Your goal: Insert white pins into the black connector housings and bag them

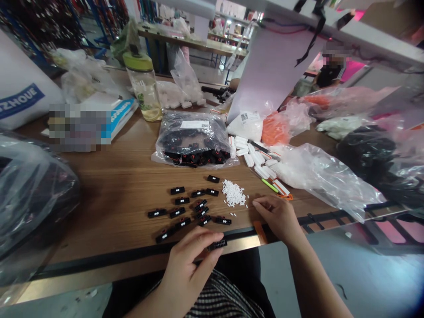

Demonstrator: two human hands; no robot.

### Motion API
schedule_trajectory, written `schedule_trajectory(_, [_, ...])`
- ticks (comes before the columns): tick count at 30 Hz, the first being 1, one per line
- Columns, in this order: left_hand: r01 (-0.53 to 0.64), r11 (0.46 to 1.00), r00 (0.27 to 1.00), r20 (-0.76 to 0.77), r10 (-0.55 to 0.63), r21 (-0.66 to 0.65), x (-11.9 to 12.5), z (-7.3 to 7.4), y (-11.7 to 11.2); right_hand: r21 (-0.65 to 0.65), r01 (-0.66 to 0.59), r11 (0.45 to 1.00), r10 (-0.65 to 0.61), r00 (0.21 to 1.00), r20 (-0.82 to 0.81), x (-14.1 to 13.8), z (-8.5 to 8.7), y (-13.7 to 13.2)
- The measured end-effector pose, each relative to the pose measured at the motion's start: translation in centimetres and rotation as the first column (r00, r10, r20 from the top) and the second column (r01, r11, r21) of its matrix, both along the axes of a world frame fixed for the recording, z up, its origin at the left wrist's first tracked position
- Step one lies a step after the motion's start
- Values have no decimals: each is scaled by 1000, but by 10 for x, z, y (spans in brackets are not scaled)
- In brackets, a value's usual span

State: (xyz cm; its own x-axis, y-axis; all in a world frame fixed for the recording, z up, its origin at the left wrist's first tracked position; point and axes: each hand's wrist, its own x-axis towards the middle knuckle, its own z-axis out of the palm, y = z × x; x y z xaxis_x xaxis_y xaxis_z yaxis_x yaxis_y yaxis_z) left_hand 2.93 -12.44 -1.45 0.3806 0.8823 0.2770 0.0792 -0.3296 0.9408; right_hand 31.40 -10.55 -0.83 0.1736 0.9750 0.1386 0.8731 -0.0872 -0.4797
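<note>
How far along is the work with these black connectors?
Some way in. About a dozen black connectors lie spread on the table, white bits showing in them. Your left hand holds another connector; your right hand is beside a pile of small white pieces. To go: that pile and the full bag of connectors.

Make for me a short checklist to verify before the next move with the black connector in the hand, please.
1. Left hand grips the black connector: ok.
2. Right hand holds a white piece between its fingers: cannot tell.
3. Small white pieces are all in one pile: not ok, a few lie apart.
4. Loose black connectors lie on the wooden table near the hands: ok.
5. Connector in the hand has its holes filled: cannot tell.
</note>
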Motion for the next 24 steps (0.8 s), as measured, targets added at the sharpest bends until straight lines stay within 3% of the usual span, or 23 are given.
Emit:
schedule_trajectory(3, [-2,1000,1000,-11,2,7,0,0,0,22,-24,999,26,992,-123,-19,13,-7])
schedule_trajectory(6, [9,1000,1000,-13,-9,20,-1,-1,1,55,-252,966,255,898,-360,-50,34,-21])
schedule_trajectory(9, [2,999,1000,-3,-2,51,-1,-3,1,85,-423,902,414,792,-449,-78,47,-35])
schedule_trajectory(12, [-17,997,1000,11,16,81,-1,-3,1,89,-444,892,437,792,-427,-91,46,-41])
schedule_trajectory(19, [-29,997,1000,1,29,74,0,-2,1,64,-472,879,463,814,-350,-93,39,-42])
schedule_trajectory(24, [-26,999,1000,-11,27,43,-1,-1,2,161,-494,854,519,832,-196,-93,39,-43])
